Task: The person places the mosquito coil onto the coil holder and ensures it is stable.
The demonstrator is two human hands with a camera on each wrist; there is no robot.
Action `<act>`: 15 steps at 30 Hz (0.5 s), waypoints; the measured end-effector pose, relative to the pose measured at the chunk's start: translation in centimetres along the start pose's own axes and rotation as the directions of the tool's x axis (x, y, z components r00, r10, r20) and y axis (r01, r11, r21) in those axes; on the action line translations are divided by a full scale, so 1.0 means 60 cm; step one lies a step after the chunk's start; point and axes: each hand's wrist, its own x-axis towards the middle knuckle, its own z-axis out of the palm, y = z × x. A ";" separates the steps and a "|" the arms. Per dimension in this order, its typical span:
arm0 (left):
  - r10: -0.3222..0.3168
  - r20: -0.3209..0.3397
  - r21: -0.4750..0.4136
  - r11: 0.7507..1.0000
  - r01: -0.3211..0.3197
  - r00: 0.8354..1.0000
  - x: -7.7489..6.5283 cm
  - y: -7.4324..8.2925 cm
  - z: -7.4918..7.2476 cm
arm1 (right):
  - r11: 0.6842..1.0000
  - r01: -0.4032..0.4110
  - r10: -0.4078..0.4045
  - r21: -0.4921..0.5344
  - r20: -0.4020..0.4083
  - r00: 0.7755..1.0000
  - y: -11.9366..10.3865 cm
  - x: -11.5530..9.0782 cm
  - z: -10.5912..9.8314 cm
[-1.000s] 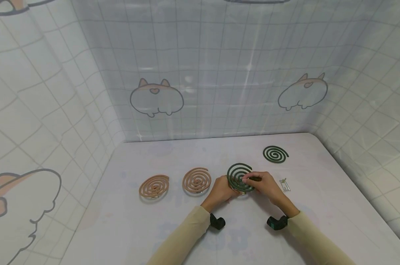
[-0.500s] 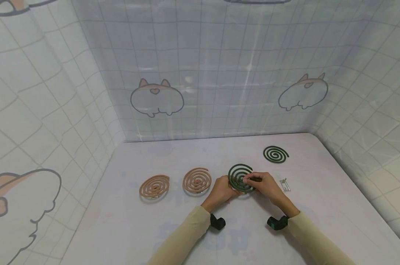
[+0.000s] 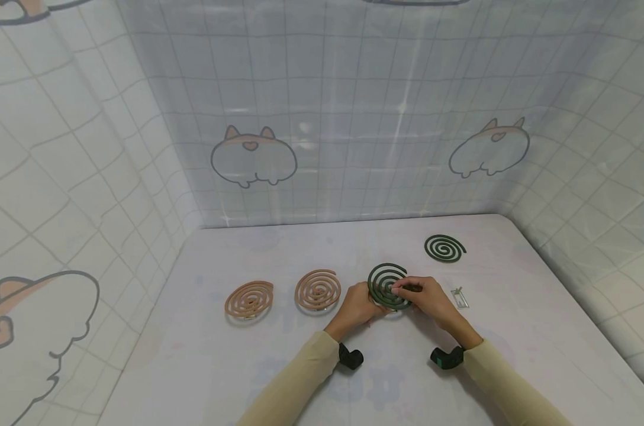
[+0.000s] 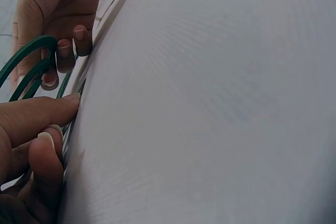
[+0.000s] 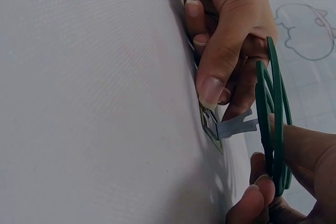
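Observation:
In the head view a green mosquito coil [image 3: 388, 271] is held tilted between the two hands. My right hand [image 3: 431, 299] pinches it near its centre, fingers around the inner turns. Low beside it, my left hand [image 3: 358, 305] grips a small metal coil stand, mostly hidden in that view. The right wrist view shows this stand [image 5: 236, 126] at the table surface, its base under the left thumb [image 5: 212, 90]. Its raised forked tab points toward the green coil [image 5: 278, 129], with the tip close to the coil's underside.
Two brown mosquito coils [image 3: 249, 300] sit raised on metal stands to the left. Another green coil [image 3: 443, 248] lies flat at the back right of the white table [image 3: 205, 367]. Nearer, a second metal stand [image 3: 459, 297] lies right of the right hand. Tile-patterned sheets [image 3: 322, 118] enclose the table.
Held by the right hand, the green coil has shifted very slightly to the right and toward the person. Both hands have kept almost the same place.

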 end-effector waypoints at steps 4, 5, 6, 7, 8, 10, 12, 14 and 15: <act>0.003 -0.002 0.005 1.000 -0.003 1.000 0.000 -0.001 0.000 | 1.000 0.009 -0.009 0.000 0.007 1.000 0.001 0.000 0.001; 0.003 -0.002 0.006 1.000 -0.003 1.000 0.000 -0.001 0.000 | 1.000 0.015 -0.015 0.000 0.011 1.000 0.002 -0.001 0.001; 0.002 -0.001 0.006 1.000 -0.002 1.000 0.000 -0.002 0.000 | 1.000 0.020 -0.020 0.001 0.015 1.000 0.002 -0.001 0.000; -0.001 0.001 0.004 1.000 0.001 1.000 0.000 -0.002 0.000 | 1.000 0.025 -0.025 0.002 0.018 1.000 0.002 -0.001 0.000; -0.001 0.001 0.005 1.000 0.001 1.000 0.000 -0.002 0.000 | 1.000 0.031 -0.031 0.004 0.021 0.999 0.002 -0.002 -0.001; 0.002 -0.003 0.009 1.000 -0.002 1.000 0.000 -0.002 0.001 | 0.999 0.037 -0.038 0.003 0.025 0.999 0.003 -0.002 -0.001; 0.007 -0.003 0.010 1.000 -0.007 1.000 -0.001 -0.001 0.000 | 0.999 0.039 -0.039 0.000 0.025 0.999 0.002 -0.001 -0.001; 0.008 -0.004 0.013 1.000 -0.008 1.000 -0.001 -0.001 0.000 | 0.999 0.036 -0.036 -0.005 0.027 0.999 0.001 -0.001 -0.001; 0.008 -0.003 0.012 1.000 -0.008 1.000 -0.002 -0.001 0.000 | 0.999 0.033 -0.033 -0.006 0.029 0.999 0.001 -0.002 -0.001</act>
